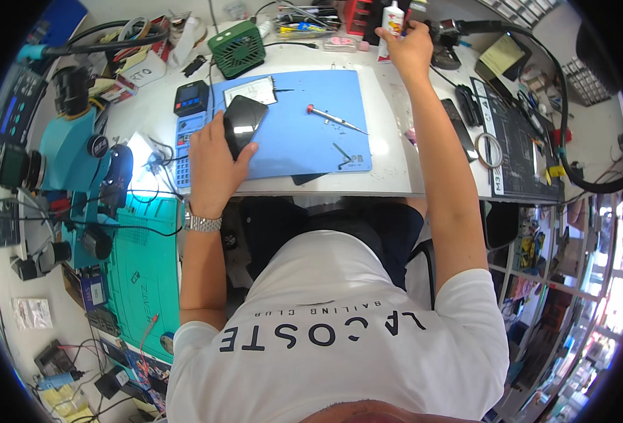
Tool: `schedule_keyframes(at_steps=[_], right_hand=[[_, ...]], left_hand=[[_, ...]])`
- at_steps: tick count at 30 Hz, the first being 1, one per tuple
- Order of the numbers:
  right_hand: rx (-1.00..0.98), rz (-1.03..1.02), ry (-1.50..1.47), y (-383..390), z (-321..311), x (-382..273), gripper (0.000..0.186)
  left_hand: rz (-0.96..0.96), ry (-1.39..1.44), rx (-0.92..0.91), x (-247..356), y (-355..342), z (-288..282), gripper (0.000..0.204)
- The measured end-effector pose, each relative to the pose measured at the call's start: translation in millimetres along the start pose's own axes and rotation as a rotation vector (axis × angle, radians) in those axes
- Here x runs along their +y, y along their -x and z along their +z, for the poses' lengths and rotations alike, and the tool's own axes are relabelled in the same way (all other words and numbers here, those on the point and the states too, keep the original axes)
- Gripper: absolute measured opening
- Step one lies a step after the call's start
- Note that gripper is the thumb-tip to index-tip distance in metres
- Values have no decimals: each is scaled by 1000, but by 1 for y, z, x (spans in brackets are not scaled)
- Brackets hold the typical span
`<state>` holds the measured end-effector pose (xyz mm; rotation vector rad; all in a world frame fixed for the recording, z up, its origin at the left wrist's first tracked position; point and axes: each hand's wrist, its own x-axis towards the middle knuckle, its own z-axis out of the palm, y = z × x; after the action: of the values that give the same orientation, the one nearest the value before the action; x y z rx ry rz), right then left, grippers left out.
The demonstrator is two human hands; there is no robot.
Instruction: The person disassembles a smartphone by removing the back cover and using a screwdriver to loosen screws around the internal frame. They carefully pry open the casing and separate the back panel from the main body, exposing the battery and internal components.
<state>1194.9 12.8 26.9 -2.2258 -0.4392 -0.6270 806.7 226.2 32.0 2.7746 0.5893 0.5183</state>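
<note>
My left hand (216, 155) is wrapped round a black smartphone (246, 118), which it holds tilted over the left part of a blue work mat (290, 144). The phone's glossy surface reflects a bright light. Far off at the back of the bench, my right hand (409, 53) grips a white squeeze bottle (392, 20) with red print. The thumb lies across the bottle, and the other fingers are on its right side, partly hidden. A screwdriver (336, 118) with a red end lies on the mat, right of the phone.
A green fan (237, 49) and a small black device (191, 97) stand behind the mat. Dark tweezers (342, 154) lie near its front right corner. At left is a teal microscope (79, 151); at right, a tape roll (488, 150) beside a black mat (519, 155).
</note>
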Motion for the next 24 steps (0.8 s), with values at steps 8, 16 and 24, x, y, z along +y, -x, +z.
schedule_keyframes(at_steps=[8, 16, 24], right_hand=[[-182, 83, 65, 9, -9, 9, 61], [-260, -149, -108, 46, -17, -43, 29], [-579, -333, -562, 151, -61, -137, 11]], left_hand=[[-30, 32, 9, 7, -5, -1, 87], [-206, 345, 53, 4, -7, -10, 78], [-374, 2138, -19, 6, -16, -7, 60]])
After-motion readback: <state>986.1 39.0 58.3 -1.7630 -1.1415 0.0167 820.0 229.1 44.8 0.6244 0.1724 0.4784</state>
